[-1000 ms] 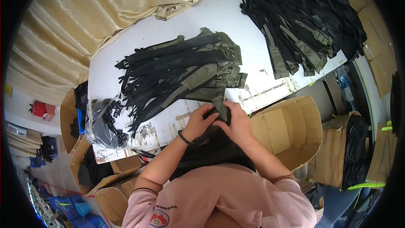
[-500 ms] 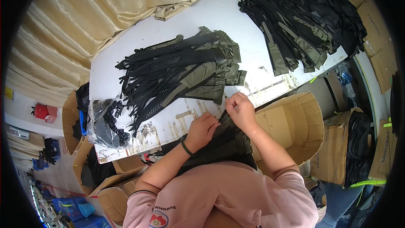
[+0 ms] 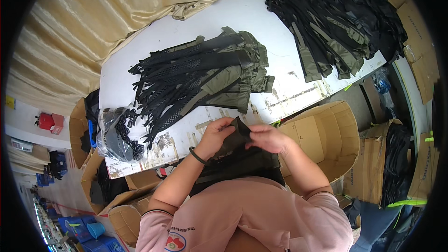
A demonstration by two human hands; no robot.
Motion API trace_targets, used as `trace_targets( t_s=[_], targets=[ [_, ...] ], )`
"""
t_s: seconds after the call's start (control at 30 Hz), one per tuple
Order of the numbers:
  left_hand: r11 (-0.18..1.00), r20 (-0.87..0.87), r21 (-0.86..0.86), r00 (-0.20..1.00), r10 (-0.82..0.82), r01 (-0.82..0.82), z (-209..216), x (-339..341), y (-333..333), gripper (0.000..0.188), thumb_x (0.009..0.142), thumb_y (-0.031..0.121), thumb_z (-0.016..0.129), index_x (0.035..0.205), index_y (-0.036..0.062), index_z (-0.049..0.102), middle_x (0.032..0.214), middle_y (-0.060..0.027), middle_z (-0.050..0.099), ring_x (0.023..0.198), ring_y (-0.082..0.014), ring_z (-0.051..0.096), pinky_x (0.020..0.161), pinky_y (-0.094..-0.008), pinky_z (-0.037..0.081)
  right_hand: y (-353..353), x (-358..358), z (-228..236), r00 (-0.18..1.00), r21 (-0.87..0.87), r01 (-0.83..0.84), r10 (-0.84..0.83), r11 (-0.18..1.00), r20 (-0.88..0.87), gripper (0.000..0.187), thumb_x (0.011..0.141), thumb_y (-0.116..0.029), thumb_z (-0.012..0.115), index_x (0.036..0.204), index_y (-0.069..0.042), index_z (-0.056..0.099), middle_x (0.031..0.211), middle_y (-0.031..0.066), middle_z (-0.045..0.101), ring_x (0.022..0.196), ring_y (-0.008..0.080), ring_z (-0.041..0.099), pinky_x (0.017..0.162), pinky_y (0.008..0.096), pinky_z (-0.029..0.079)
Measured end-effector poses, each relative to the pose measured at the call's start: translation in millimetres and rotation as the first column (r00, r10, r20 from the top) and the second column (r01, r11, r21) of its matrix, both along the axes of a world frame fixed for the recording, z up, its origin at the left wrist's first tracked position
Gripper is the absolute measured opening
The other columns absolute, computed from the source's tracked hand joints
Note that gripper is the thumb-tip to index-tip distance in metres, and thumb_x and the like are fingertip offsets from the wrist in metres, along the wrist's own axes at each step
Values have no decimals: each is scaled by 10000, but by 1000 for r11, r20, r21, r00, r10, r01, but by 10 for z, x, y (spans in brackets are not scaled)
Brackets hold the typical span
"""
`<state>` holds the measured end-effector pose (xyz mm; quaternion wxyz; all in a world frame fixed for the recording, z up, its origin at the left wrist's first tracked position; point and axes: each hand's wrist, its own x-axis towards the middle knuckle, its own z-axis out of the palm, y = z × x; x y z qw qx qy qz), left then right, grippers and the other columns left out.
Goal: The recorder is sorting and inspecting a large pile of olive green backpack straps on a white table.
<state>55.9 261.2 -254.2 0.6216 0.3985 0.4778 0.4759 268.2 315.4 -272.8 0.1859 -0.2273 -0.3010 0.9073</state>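
Observation:
Close in front of me, a dark olive and black fabric piece (image 3: 237, 133) is held up between both hands, its upper corner raised to a point. My left hand (image 3: 216, 135) pinches its left side, thumb against fingers. On the other side, my right hand (image 3: 267, 138) grips the cloth edge. More dark fabric (image 3: 238, 165) lies below, across my lap. Beyond my hands, a pile of olive and black mesh strap pieces (image 3: 200, 74) is spread on the white table (image 3: 275, 23).
A clear plastic bag with black buckles (image 3: 122, 135) sits at the table's left corner. Black and olive straps (image 3: 331, 28) are heaped at the far right. An open cardboard box (image 3: 322, 140) stands right of me, others at left. A gold curtain (image 3: 116, 14) hangs behind the table.
My hands have shifted: the right came down toward me, and the left rose slightly. The fabric between them is now lifted and opened into a raised corner.

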Motion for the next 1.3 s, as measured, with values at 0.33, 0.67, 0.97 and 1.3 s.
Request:
trace_targets(
  t_s=[0.33,0.67,0.97,1.3],
  targets=[
    [968,-390,215,920,-39,132,-12,40,-63,220,938,86,534,1130,-20,558,1017,-68,646,910,-123,582,821,-271,468,-65,-58,-18,815,849,-148,-423,507,395,92,932,-50,545,1020,-37,568,832,38,623,728,149,590,649,288,475],
    [999,-366,32,930,13,-2,53,-26,-14,243,943,187,582,1017,-36,643,892,-49,685,823,-78,565,753,-263,470,-49,-123,270,771,953,90,-626,288,116,226,806,-71,709,980,-35,569,819,63,556,764,194,576,635,266,456],
    [994,-85,-104,995,-47,38,28,8,-52,266,960,219,561,996,-29,650,846,-4,658,789,-68,553,698,-244,464,125,-164,231,829,788,142,-507,599,236,133,897,-122,620,979,-30,569,813,70,572,742,150,542,690,284,445],
    [767,-754,-112,449,-479,631,-500,-543,-860,388,891,404,610,831,24,569,730,-194,559,664,-291,571,627,-394,447,-184,522,-431,550,830,-19,-687,558,475,194,893,-120,644,821,-34,485,695,96,522,629,163,513,608,302,445]
  ],
)
